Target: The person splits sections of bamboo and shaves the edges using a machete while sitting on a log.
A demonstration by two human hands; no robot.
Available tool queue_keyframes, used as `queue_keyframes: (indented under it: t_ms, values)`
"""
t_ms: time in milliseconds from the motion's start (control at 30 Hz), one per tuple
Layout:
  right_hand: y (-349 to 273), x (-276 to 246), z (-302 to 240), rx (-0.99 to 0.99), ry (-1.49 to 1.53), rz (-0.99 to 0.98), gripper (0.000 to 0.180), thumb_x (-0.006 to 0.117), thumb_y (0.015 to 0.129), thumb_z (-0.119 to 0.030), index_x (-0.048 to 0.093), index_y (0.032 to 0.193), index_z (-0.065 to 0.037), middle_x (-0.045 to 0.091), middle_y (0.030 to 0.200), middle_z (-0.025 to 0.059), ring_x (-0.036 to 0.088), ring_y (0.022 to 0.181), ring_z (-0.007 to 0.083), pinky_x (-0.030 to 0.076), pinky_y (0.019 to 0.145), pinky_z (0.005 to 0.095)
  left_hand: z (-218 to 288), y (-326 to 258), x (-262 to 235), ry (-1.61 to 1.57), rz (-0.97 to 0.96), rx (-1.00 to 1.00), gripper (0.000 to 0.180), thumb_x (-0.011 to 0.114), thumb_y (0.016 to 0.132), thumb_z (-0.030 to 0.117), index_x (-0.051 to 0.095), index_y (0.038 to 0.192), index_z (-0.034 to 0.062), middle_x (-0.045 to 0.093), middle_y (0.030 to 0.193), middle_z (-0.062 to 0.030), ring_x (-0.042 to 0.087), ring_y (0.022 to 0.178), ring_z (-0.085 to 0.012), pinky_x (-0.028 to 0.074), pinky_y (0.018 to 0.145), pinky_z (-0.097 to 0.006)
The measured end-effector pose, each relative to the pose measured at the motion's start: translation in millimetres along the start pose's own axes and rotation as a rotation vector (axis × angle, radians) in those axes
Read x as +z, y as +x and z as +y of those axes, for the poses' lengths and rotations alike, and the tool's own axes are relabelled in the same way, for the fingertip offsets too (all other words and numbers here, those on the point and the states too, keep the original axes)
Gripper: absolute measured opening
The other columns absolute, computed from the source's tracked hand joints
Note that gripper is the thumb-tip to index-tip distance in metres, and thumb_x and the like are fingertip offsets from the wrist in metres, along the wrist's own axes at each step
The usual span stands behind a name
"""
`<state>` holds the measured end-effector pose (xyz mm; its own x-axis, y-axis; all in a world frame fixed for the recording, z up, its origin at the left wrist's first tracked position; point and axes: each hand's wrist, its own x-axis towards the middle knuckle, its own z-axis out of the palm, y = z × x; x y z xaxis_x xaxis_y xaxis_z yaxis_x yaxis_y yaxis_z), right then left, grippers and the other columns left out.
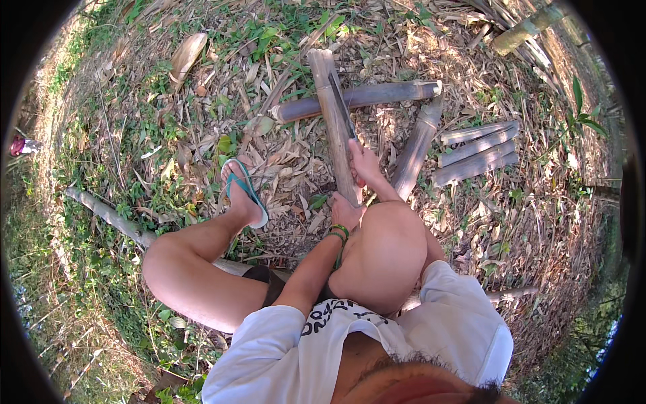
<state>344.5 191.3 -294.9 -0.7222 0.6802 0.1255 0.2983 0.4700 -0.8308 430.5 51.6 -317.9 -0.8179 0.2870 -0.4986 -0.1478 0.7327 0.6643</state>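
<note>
My left hand [346,212] is closed around the near end of a brown bamboo piece [334,138], beside my raised right knee. The piece slants away from me, and its far part lies across a darker bamboo pole [390,94]. My right hand [363,163] grips a long knife [342,104], whose dark, narrow blade points away from me along the piece's right side. Whether the edge is in the bamboo or only against it, I cannot tell. My right palm hides most of the handle.
Another bamboo length [418,145] slants right of my hands. Three split bamboo strips [478,151] lie farther right. A thin log [111,214] runs under my left leg. My left foot wears a teal flip-flop [250,192]. Dry leaves and green weeds cover the ground.
</note>
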Motion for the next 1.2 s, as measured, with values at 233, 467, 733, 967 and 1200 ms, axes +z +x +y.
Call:
queue_keyframes:
  t_ms: [233,467,733,967,1200]
  values:
    - [-14.5,12.1,-3.0,0.161,-0.058,-0.249,0.05,0.053,0.102,-0.05,0.072,0.098,-0.003,0.07,0.077,0.0198,0.069,0.073,0.04,0.052,0.072,0.047,-20.1,4.0,-8.9,-0.001,-0.016,-0.089,0.085,0.091,0.068,0.034,0.038,0.119,-0.0092,0.064,0.109,-0.0359,0.063,0.106,-0.0503,0.051,0.091,-0.052]
    - [-28.1,3.3,-7.5,0.343,0.08,-0.33,0.056,0.055,0.099,-0.053,0.071,0.095,0.0,0.07,0.081,0.0245,0.069,0.082,0.0464,0.054,0.078,0.0479,-30.2,3.4,10.3,0.05,0.014,-0.082,0.082,0.093,0.066,0.03,0.041,0.117,-0.0075,0.064,0.107,-0.0327,0.062,0.105,-0.0501,0.05,0.093,-0.052]
    - [19.4,-3.1,9.8,0.268,0.071,-0.159,0.054,0.057,0.101,-0.052,0.068,0.093,0.0,0.059,0.065,0.0049,0.058,0.057,0.0153,0.046,0.056,0.0343,8.7,13.9,1.7,0.066,0.167,0.082,0.086,0.094,0.067,0.032,0.041,0.121,-0.0091,0.062,0.11,-0.0344,0.061,0.106,-0.0501,0.05,0.094,-0.051]
    - [49.3,-36.2,-56.8,0.355,0.203,-0.353,0.051,0.057,0.102,-0.05,0.067,0.093,-0.001,0.057,0.065,0.0022,0.054,0.055,0.0129,0.044,0.054,0.0305,-12.4,7.6,5.7,-0.002,0.06,-0.064,0.078,0.09,0.071,0.028,0.042,0.118,-0.0107,0.061,0.114,-0.0352,0.061,0.109,-0.0498,0.05,0.093,-0.051]
    - [3.8,-20.0,-49.5,0.17,0.296,0.024,0.044,0.058,0.104,-0.04,0.064,0.084,-0.001,0.054,0.057,0.0014,0.05,0.051,0.0107,0.039,0.05,0.0318,-9.9,6.1,14.5,0.043,0.08,-0.068,0.077,0.092,0.07,0.03,0.043,0.115,-0.0093,0.06,0.112,-0.0329,0.06,0.108,-0.0487,0.049,0.091,-0.051]
